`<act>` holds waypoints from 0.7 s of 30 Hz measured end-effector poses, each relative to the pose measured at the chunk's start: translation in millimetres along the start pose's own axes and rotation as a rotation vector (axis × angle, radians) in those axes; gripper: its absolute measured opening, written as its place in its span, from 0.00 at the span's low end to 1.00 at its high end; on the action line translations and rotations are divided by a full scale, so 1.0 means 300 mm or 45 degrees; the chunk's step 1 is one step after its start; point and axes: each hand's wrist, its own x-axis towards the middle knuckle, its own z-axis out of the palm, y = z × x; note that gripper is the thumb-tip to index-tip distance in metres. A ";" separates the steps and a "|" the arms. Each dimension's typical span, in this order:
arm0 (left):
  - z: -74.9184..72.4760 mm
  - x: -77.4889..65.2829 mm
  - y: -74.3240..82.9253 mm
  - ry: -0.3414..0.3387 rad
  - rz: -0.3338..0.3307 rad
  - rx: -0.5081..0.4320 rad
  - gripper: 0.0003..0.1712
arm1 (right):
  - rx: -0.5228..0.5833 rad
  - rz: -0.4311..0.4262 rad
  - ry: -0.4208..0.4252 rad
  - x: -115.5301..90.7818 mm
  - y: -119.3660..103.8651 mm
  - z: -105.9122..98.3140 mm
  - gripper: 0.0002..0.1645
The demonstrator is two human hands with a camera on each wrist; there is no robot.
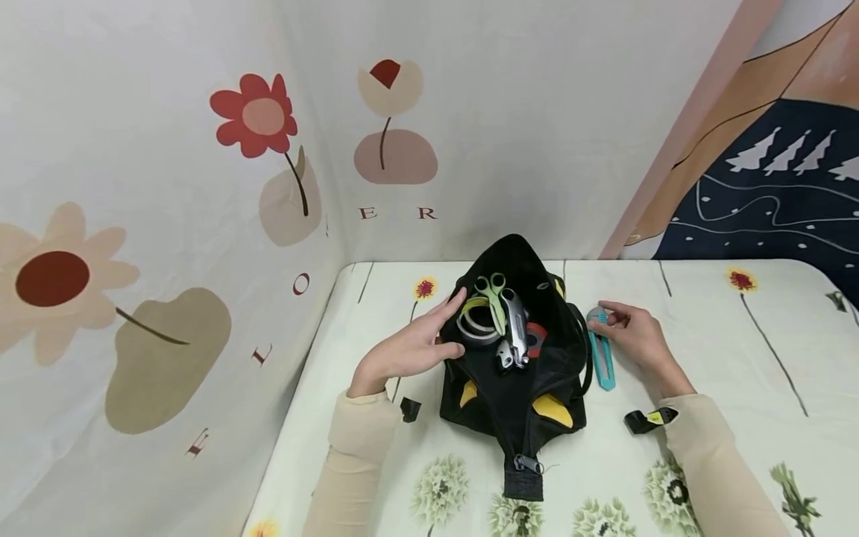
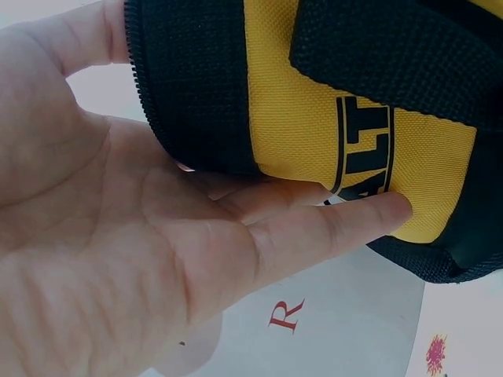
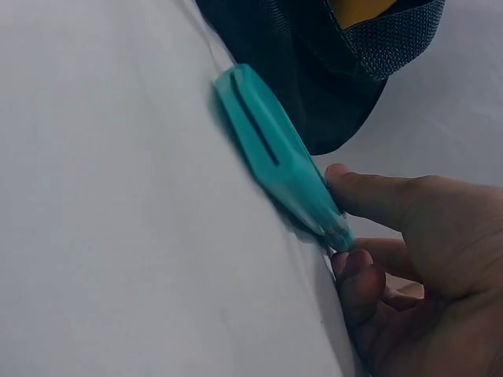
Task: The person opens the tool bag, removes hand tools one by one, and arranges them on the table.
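An unzipped black-and-yellow tool bag [image 1: 493, 403] stands in the middle of the table. My left hand [image 1: 419, 343] holds its left rim, with the thumb over the edge and the other fingers nearly straight along the yellow outer side [image 2: 440, 184]. Inside the bag lie green-handled scissors [image 1: 495, 302], a silver metal tool [image 1: 517, 328], rolls of tape [image 1: 473, 328] and a red item [image 1: 535, 339]. To the right of the bag, my right hand [image 1: 634, 335] pinches one end of a teal utility knife [image 1: 602, 362] between thumb and fingertips. The knife's other end points toward me in the head view.
A small black object with a yellow label [image 1: 651, 420] lies beside the right sleeve. Another small black piece [image 1: 410, 409] sits near the left wrist. The bag's zipper flap [image 1: 523, 477] reaches toward the front over the flower-print tablecloth [image 1: 725, 447]. Printed cloth [image 1: 510, 149] hangs behind.
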 end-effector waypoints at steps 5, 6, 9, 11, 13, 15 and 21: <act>0.000 0.005 -0.005 -0.005 0.008 0.008 0.54 | 0.020 0.031 0.017 -0.004 -0.001 0.005 0.37; -0.001 0.005 -0.005 -0.003 0.007 0.008 0.54 | 0.024 0.035 0.024 -0.003 -0.001 0.005 0.37; -0.004 0.003 -0.004 -0.004 0.007 0.007 0.54 | 0.037 0.042 0.036 -0.002 -0.004 0.006 0.38; -0.006 0.001 -0.004 -0.006 0.003 -0.001 0.54 | 0.039 0.041 0.029 -0.001 -0.003 0.005 0.38; -0.006 0.001 -0.004 -0.005 0.004 -0.003 0.54 | 0.044 0.035 0.017 -0.001 -0.003 -0.001 0.38; -0.006 0.002 -0.004 -0.008 0.004 -0.003 0.54 | 0.060 0.023 0.001 -0.003 -0.005 -0.010 0.38; -0.004 0.004 -0.005 -0.014 0.007 0.008 0.54 | 0.045 -0.073 0.017 -0.021 -0.034 -0.036 0.37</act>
